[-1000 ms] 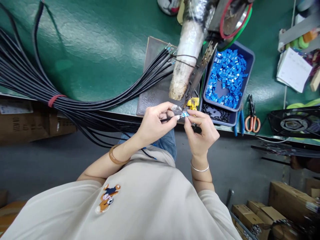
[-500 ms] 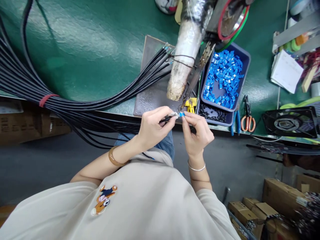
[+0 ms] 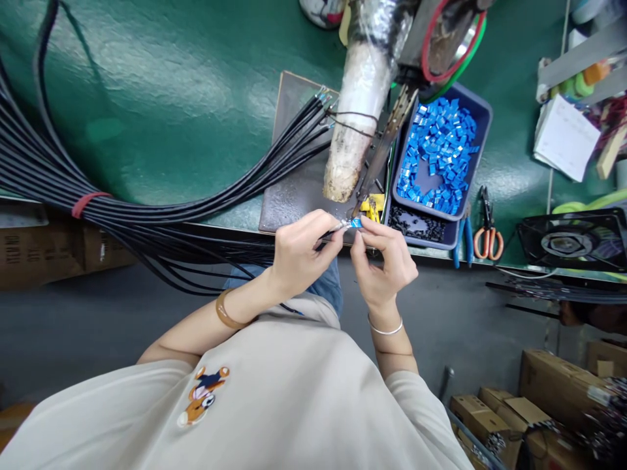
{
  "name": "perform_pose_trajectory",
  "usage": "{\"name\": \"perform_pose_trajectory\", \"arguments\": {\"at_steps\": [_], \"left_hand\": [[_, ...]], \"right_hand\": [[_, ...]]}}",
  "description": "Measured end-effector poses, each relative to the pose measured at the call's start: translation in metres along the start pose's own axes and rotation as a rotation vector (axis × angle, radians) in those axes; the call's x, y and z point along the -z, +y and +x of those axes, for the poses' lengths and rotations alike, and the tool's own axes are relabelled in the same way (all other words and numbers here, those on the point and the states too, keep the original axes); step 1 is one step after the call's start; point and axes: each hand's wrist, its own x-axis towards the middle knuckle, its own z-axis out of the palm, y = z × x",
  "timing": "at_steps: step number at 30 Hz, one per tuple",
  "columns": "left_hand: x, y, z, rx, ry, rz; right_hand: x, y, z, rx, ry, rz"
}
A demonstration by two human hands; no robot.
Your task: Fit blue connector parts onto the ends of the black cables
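My left hand (image 3: 304, 247) is closed around the end of a black cable, its fingers pinched near the stripped tip. A small blue connector (image 3: 355, 223) meets that tip, pinched between the thumb and fingers of my right hand (image 3: 386, 264). Just above the connector is the tip of a soldering iron (image 3: 385, 153), slanting down from a stand. Whether the iron touches the wires I cannot tell. A bundle of black cables (image 3: 206, 203) lies left of my hands, some ends on a dark board (image 3: 289, 186).
A grey bin of blue connectors (image 3: 482, 140) stands right, above a tray of small black parts (image 3: 416, 225). Pliers (image 3: 487, 228) and a blue-handled tool (image 3: 465, 240) lie beside it. A wrapped white duct (image 3: 350, 117) hangs over the board. A black fan (image 3: 571, 240) sits farther right.
My hands stay together at the connector, with the right fingers shifted slightly lower. The view has moved a little; the bench things otherwise lie as before.
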Motion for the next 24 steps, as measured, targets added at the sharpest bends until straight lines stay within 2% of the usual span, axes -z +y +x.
{"name": "perform_pose_trajectory", "arguments": {"at_steps": [10,15,24], "left_hand": [[-0.002,-0.002,0.001,-0.042,0.036,-0.024],[-0.002,-0.004,0.001,-0.065,0.044,-0.01],[0.0,-0.006,-0.01,-0.019,0.0,0.009]], "right_hand": [[0.003,-0.003,0.008,-0.04,-0.029,0.092],[0.005,-0.004,0.01,-0.04,-0.058,0.076],[0.004,-0.005,0.003,-0.013,-0.109,-0.027]]}}
